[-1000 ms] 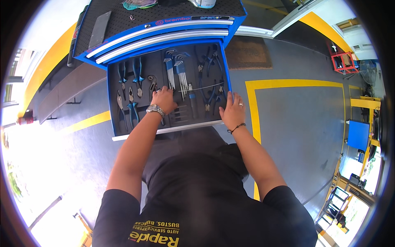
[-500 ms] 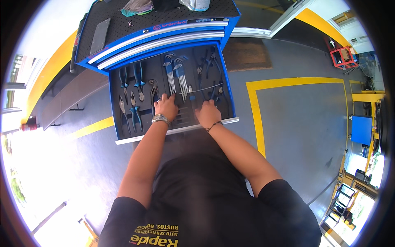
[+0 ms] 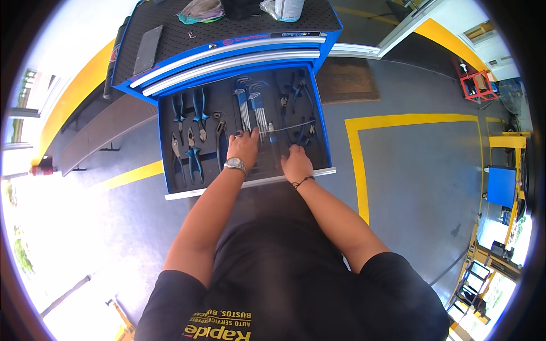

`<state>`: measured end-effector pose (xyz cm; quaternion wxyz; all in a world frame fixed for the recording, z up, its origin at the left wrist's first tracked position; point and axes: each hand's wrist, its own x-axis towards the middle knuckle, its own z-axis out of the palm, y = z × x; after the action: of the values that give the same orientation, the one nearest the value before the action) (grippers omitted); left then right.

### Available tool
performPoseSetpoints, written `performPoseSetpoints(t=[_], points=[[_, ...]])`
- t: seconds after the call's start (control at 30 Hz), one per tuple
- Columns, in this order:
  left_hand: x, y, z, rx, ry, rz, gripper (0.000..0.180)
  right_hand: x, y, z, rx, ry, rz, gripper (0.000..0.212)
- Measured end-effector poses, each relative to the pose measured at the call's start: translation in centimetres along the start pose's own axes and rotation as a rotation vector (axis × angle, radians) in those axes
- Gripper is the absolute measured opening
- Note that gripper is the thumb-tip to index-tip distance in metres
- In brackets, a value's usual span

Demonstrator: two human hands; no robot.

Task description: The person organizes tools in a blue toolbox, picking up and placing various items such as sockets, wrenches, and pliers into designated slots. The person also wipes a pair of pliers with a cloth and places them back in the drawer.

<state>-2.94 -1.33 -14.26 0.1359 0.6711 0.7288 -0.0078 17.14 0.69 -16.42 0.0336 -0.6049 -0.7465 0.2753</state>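
Both my hands reach into a pulled-out tool drawer (image 3: 224,188) with dark lining. My left hand (image 3: 243,149) lies over its middle, fingers stretched forward and apart, fingertips at the lower ends of a set of hex keys (image 3: 244,111) in a blue holder. A second hex key set (image 3: 259,111) lies beside it. My right hand (image 3: 297,165) is near the front edge, its fingers curled down; whatever they may hold is hidden. Just beyond them are blue-handled pliers (image 3: 302,94) and a thin, curved grey strip (image 3: 296,124). Adjustable pliers (image 3: 220,133) lie left of my left hand.
Several more blue-handled pliers (image 3: 193,156) fill the drawer's left side. On the blue cabinet (image 3: 333,37) top lie a dark flat slab (image 3: 148,50), a cloth (image 3: 200,10) and a white can (image 3: 289,8). A brown mat (image 3: 347,79) lies on the floor to the right.
The cabinet and drawer sit slightly farther right and lower in view. My left hand has moved a little right towards the hex keys, and my right hand a little nearer the front edge.
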Motion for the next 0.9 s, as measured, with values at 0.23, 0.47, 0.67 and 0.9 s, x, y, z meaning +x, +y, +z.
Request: performPoseSetpoints(t=[0.23,0.47,0.67,0.9], points=[[0.6,-0.1,0.6,0.017,0.023,-0.029,0.052,0.4,-0.4,-0.9,0.048,-0.113,0.084,0.036],[1.3,0.1,-0.4,-0.032,-0.109,-0.062,0.072,-0.2,-0.2,-0.8,0.069,-0.057,0.050,0.044],[-0.2,-1.4,0.3,-0.212,0.013,-0.062,0.063,0.1,-0.3,-1.2,0.134,-0.126,0.024,0.039],[-9.1,-3.2,3.6,-0.286,0.270,-0.203,0.025,0.4,-0.2,0.4,0.146,0.088,-0.518,0.040]])
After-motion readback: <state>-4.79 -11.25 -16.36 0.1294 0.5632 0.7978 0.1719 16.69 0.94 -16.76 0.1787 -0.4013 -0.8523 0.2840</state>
